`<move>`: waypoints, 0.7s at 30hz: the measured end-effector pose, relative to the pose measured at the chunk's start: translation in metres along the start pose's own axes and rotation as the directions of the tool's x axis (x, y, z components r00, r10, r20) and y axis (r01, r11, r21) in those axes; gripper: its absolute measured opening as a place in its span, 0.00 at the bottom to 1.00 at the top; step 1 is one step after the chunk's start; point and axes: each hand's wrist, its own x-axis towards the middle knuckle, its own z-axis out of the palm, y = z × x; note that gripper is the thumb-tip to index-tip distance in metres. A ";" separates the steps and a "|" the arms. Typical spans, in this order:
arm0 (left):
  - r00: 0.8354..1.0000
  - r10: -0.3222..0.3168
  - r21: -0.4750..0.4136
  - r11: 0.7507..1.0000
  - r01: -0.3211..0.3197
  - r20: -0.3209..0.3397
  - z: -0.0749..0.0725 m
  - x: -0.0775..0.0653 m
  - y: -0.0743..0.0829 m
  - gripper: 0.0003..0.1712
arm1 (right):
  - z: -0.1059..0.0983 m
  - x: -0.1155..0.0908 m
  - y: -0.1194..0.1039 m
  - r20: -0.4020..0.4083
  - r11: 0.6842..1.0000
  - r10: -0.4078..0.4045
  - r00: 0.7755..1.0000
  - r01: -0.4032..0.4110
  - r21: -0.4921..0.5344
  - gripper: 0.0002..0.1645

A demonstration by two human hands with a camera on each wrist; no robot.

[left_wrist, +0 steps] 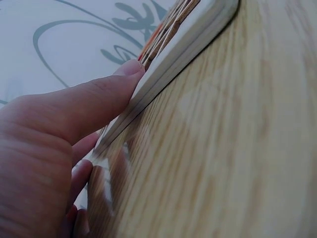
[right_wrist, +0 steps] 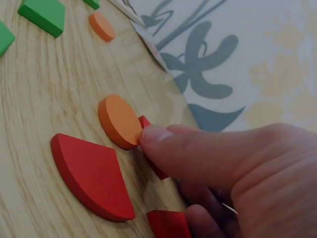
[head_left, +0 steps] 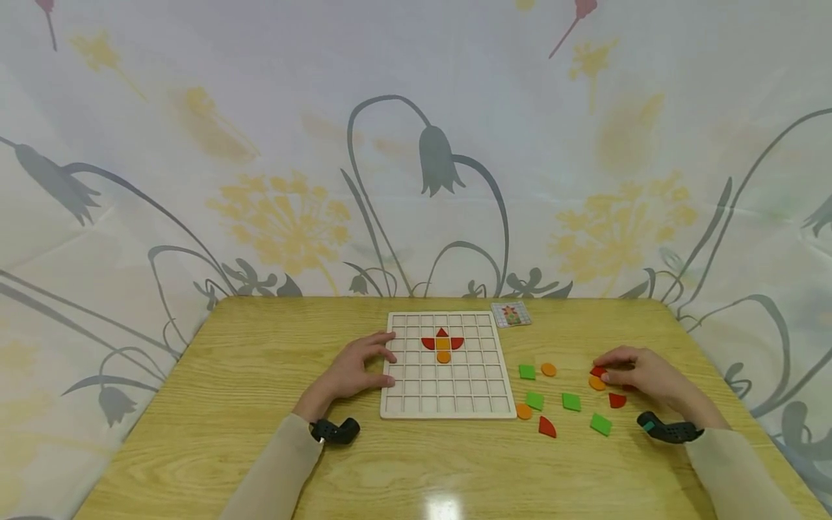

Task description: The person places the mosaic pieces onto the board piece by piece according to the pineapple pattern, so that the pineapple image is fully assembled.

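Note:
My left hand [head_left: 351,370] rests at the left edge of a white wooden grid board [head_left: 416,406], its thumb and fingertips touching the rim. On the board, an orange square [head_left: 443,344] has a red triangle [head_left: 442,333] above it, red quarter circles [head_left: 427,344] on both sides and an orange disc [head_left: 443,357] below. Right of the board, my right hand [head_left: 650,372] pinches a red piece [right_wrist: 154,161], whose shape is partly hidden by the thumb. Close to that thumb lies a loose orange disc [right_wrist: 119,121], with a red quarter circle [right_wrist: 94,176] nearby.
Several green squares [head_left: 571,402], orange discs [head_left: 549,370] and a red quarter circle [head_left: 547,427] lie scattered between board and right hand. A small pattern card [head_left: 511,314] sits at the board's back right corner. Behind the wooden table [head_left: 364,469] hangs a flower-printed cloth [head_left: 292,144].

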 end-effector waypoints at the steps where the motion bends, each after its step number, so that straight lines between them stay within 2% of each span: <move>1: 1.000 -0.002 0.002 1.000 0.002 0.001 0.000 0.000 0.000 0.16 | 0.000 0.000 0.001 0.004 1.000 0.006 1.000 -0.006 -0.009 0.19; 6: 1.000 -0.011 0.001 1.000 0.011 0.005 0.001 -0.001 -0.001 0.16 | 0.001 0.001 0.000 -0.026 0.997 0.021 0.999 -0.023 -0.073 0.18; 13: 1.000 0.013 0.005 1.000 -0.013 0.008 0.002 0.000 -0.005 0.16 | 0.002 0.001 -0.007 -0.012 0.997 0.019 1.000 -0.020 -0.071 0.20; 21: 1.000 0.016 -0.007 1.000 -0.016 0.008 0.000 0.000 -0.003 0.16 | 0.001 0.007 -0.009 -0.023 0.991 0.102 0.994 -0.104 -0.084 0.16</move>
